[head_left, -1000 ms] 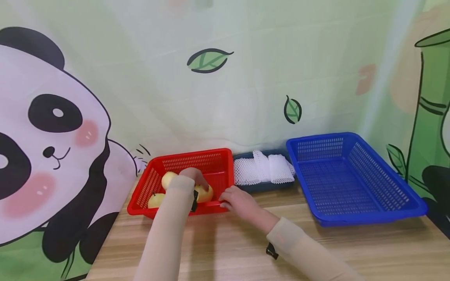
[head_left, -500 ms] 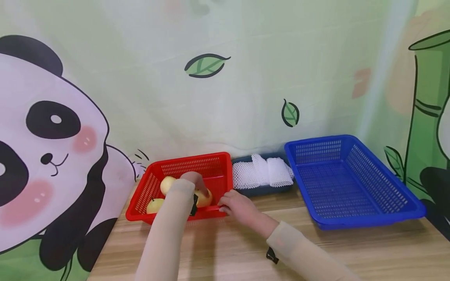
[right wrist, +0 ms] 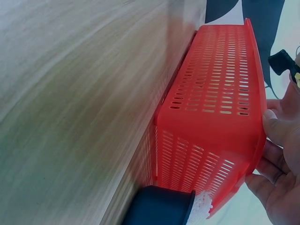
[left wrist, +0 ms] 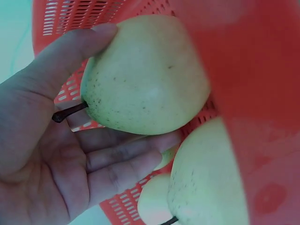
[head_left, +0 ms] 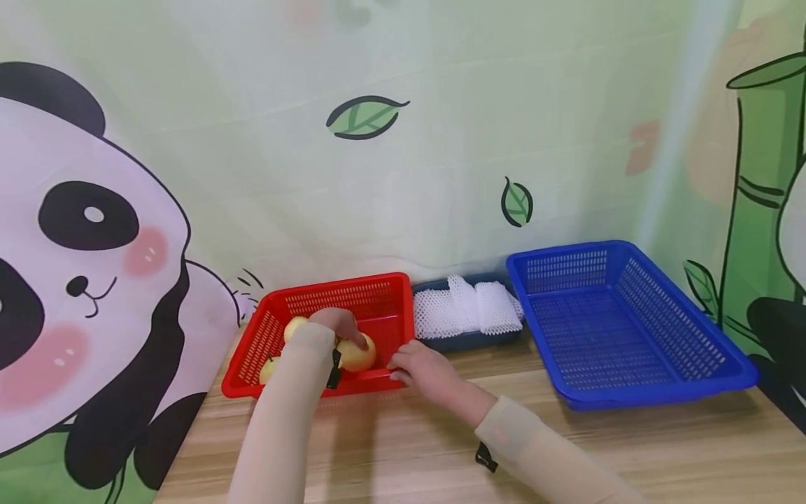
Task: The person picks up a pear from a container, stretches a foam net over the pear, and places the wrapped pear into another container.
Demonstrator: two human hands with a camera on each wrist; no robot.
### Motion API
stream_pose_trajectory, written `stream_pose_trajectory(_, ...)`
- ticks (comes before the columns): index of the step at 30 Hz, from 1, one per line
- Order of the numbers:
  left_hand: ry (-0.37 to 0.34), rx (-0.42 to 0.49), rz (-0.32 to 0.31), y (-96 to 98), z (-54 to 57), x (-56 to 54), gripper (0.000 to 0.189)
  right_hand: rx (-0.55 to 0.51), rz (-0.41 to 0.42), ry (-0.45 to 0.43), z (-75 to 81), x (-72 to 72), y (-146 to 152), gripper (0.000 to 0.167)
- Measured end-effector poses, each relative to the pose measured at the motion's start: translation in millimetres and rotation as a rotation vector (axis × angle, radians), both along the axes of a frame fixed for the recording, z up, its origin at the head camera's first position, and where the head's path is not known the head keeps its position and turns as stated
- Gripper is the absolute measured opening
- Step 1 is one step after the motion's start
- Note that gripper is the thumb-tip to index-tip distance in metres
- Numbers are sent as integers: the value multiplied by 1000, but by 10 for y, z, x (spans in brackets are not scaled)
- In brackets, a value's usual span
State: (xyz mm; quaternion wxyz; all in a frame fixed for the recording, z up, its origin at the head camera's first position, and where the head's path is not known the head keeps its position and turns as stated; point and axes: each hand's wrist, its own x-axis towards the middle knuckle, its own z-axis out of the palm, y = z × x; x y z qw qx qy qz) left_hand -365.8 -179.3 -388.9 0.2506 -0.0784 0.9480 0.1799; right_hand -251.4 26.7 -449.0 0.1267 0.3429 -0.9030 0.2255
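Note:
In the head view, my left hand reaches into the red basket at the left and grips a pale yellow pear. The left wrist view shows the thumb along one side of this pear and the fingers beneath, its dark stem toward the palm. Other pears lie close by in the basket. My right hand holds the basket's near right corner. Seen from the right wrist, the thumb presses outside the rim, and other fingers go over it.
Right of the red basket, a dark blue tray holds white foam net sleeves. A larger blue basket stands at the right on the wooden table. A cloth backdrop with a panda print hangs behind.
My left hand has shifted slightly left within the red basket, and more of the gripped pear shows. The right hand has stayed at the basket's corner.

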Motion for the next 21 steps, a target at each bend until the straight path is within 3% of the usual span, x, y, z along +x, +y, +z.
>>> stream_pose_trajectory(4, 16, 37, -26, -26, 57, 47, 36, -7, -13, -34, -13, 11, 1, 16)
stream_pose_trajectory(8, 43, 2, -157, -31, 135, 98, 38, -9, -6, -32, -11, 16, -14, 17)
stream_pose_trajectory(11, 38, 26, -188, -32, 193, 142, 43, 0, -2, -27, -10, 17, -24, 18)
stream_pose_trajectory(16, 40, 37, -186, -51, 247, 205, 58, 18, 7, -36, -4, 24, -12, 20)
stream_pose_trajectory(21, 122, 72, -228, -103, 265, 255, 59, 9, 11, -42, 16, 41, 49, 22)
